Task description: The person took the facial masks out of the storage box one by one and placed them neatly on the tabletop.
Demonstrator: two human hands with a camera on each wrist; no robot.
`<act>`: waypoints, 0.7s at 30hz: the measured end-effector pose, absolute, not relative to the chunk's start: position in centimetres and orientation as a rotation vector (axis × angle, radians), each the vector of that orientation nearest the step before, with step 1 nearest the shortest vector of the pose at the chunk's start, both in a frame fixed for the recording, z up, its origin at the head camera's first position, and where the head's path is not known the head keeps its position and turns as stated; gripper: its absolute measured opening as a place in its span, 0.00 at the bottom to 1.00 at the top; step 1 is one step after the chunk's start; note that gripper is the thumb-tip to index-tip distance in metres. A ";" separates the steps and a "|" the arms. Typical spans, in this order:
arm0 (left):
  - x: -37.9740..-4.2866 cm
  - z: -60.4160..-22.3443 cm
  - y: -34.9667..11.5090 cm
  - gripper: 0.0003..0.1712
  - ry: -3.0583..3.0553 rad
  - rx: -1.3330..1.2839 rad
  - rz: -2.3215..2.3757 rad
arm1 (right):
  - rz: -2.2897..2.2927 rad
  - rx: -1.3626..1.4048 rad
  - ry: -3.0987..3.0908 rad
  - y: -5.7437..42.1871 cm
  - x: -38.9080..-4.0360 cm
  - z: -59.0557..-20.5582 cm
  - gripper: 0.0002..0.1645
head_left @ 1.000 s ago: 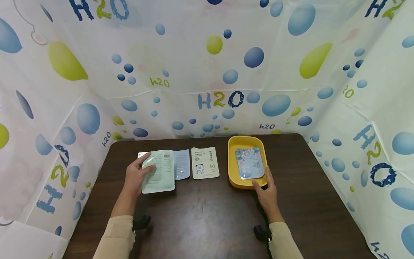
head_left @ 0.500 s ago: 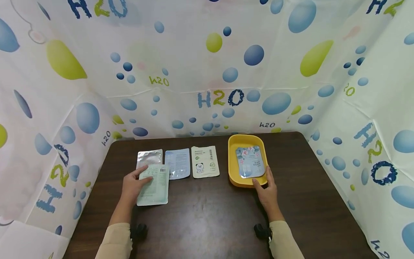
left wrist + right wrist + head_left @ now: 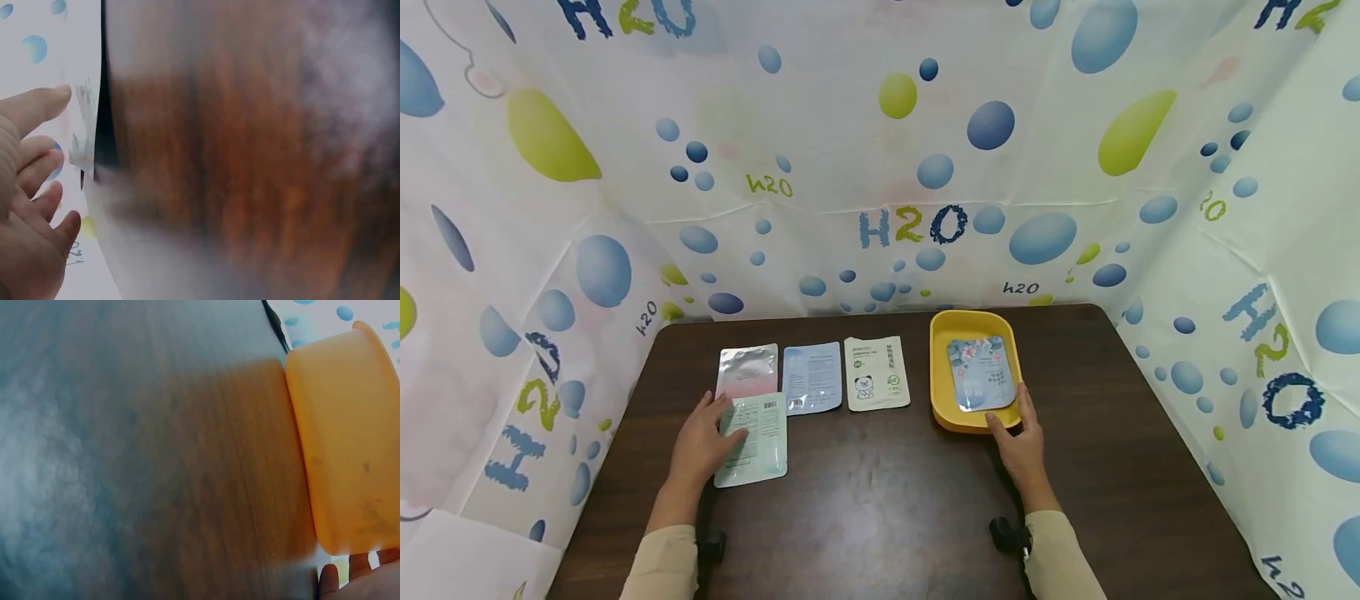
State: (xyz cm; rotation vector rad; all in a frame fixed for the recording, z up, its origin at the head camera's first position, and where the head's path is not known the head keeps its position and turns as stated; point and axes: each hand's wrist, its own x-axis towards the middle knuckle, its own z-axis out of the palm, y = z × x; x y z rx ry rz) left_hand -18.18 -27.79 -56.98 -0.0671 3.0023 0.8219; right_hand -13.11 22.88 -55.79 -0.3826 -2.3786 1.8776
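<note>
A pale green sheet mask packet (image 3: pixel 752 442) lies print side up on the brown table. Over its left edge is my left hand (image 3: pixel 700 446), thumb across the print; in the left wrist view the thumb is straight and the other fingers are loosely bent beside the packet's edge (image 3: pixel 85 125). A yellow tray (image 3: pixel 942 408) holds a blue flowered packet (image 3: pixel 981 375). My right hand (image 3: pixel 1021 446) spans the tray's near right corner, thumb at the front rim and straight fingers along the right side. The right wrist view shows the tray's outer wall (image 3: pixel 344 437) and fingers below it.
A silver and pink packet (image 3: pixel 748 371), a light blue packet (image 3: pixel 812 377) and a cream packet with a bear (image 3: pixel 877 375) form a row left of the tray. The green packet overlaps the silver one's lower edge. A patterned curtain (image 3: pixel 835 167) rises behind the table.
The green packet has come toward me and slightly left, uncovering the silver and light blue packets. My left hand's fingers have loosened. The right hand and tray have stayed put.
</note>
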 end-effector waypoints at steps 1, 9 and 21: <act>-18.2 -57.1 -27.8 0.45 2.989 -0.048 0.802 | 1.879 -0.383 -2.377 22.9 -13.1 -55.8 0.52; -17.6 -57.2 -26.3 0.45 3.020 0.247 0.581 | 1.828 -0.368 -2.362 24.0 -14.3 -59.7 0.53; -16.2 -57.2 -25.9 0.49 2.954 0.220 0.511 | 1.837 -0.370 -2.365 23.9 -14.2 -59.5 0.54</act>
